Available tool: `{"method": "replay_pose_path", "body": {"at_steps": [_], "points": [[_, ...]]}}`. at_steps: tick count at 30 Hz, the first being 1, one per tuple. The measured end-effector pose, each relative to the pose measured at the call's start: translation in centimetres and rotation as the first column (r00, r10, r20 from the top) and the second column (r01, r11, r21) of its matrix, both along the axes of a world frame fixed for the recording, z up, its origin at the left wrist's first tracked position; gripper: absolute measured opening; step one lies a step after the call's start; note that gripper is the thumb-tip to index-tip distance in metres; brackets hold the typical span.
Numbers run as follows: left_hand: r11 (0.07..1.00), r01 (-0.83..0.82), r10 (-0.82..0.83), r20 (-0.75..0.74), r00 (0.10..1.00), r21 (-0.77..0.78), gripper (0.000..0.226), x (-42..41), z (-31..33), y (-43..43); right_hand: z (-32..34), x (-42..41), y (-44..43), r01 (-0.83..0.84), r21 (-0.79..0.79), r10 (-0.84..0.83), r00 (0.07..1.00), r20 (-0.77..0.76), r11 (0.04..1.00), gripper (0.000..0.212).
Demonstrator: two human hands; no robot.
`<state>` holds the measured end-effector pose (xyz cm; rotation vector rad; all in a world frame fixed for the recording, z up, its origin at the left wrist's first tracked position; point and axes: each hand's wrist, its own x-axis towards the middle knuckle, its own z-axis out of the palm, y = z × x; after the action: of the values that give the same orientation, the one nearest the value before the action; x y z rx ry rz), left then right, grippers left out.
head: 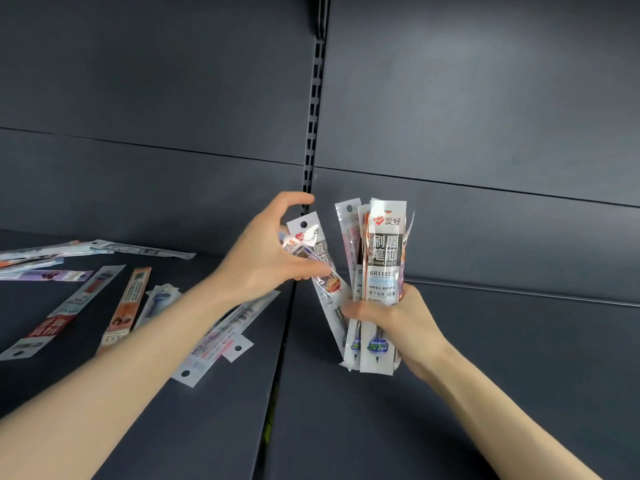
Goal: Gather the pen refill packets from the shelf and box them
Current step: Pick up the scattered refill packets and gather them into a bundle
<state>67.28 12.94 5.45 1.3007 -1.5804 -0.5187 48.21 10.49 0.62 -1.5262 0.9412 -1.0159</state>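
My right hand [398,317] grips a bundle of pen refill packets [382,271], held upright above the dark shelf [485,375]. The packets are long clear sleeves with white printed headers. My left hand [266,258] pinches one tilted packet [320,268] at the bundle's left side; its lower end lies against my right hand's fingers. Several loose refill packets [124,306] lie scattered flat on the shelf to the left. Two more packets [218,344] lie under my left forearm. No box is in view.
A slotted upright [313,109] divides the dark grey back panels. A seam [277,375] runs between the left and right shelf boards. More packets [45,261] are piled at the far left edge.
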Motion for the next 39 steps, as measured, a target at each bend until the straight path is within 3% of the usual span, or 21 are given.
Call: {"method": "replay_pose_path", "body": {"at_steps": [3, 6, 13, 16, 18, 21, 25, 29, 35, 39], "points": [[0.999, 0.014, -0.024, -0.259, 0.966, -0.038, 0.056, -0.7, -1.4, -0.5, -0.5, 0.3, 0.0, 0.036, 0.033, -0.037, 0.999, 0.04, 0.999, 0.017], [0.998, 0.047, -0.056, -0.366, 0.929, -0.034, 0.027, -1.0, -2.2, -0.9, -0.7, 0.5, 0.0, 0.0, 0.026, -0.001, 0.999, 0.033, 1.0, 0.02], [0.985, 0.153, -0.174, -0.43, 0.886, -0.082, 0.036, -2.2, -2.6, -1.2, -1.2, 0.9, 0.0, -0.071, -0.017, 0.073, 0.992, 0.099, 0.997, 0.031], [0.932, 0.362, -0.309, -0.475, 0.824, 0.024, 0.036, -3.4, -1.9, -0.9, -1.2, 1.0, 0.0, -0.099, -0.063, 0.105, 0.99, 0.096, 0.993, 0.04], [0.893, 0.447, -0.379, -0.458, 0.804, 0.047, 0.033, -4.2, -0.8, -0.9, -0.6, 1.3, -0.2, -0.114, -0.092, 0.121, 0.99, 0.074, 0.989, 0.039], [0.906, 0.424, -0.387, -0.432, 0.815, -0.011, 0.029, -4.7, 0.7, -1.0, 0.9, 1.4, -0.9, -0.169, -0.14, 0.176, 0.984, 0.037, 0.976, 0.024], [0.915, 0.403, -0.373, -0.408, 0.834, -0.012, 0.036, -4.2, -0.7, -1.1, 0.5, 1.7, -1.2, -0.288, -0.088, 0.281, 0.956, -0.087, 0.954, 0.041], [0.945, 0.323, -0.269, -0.429, 0.863, 0.057, 0.028, -3.5, -2.5, -1.4, -1.3, 2.2, -1.4, -0.22, -0.039, 0.217, 0.975, -0.055, 0.975, 0.06], [0.921, 0.371, -0.311, -0.344, 0.886, 0.122, 0.019, -3.4, -2.1, -2.2, -1.4, 2.1, -1.4, -0.166, -0.002, 0.165, 0.982, -0.09, 0.986, 0.042], [0.925, 0.346, -0.304, -0.241, 0.922, 0.155, 0.013, -3.3, -1.7, -3.3, -0.5, 0.2, -2.6, -0.072, 0.078, 0.078, 0.994, -0.073, 0.994, 0.062]]}}
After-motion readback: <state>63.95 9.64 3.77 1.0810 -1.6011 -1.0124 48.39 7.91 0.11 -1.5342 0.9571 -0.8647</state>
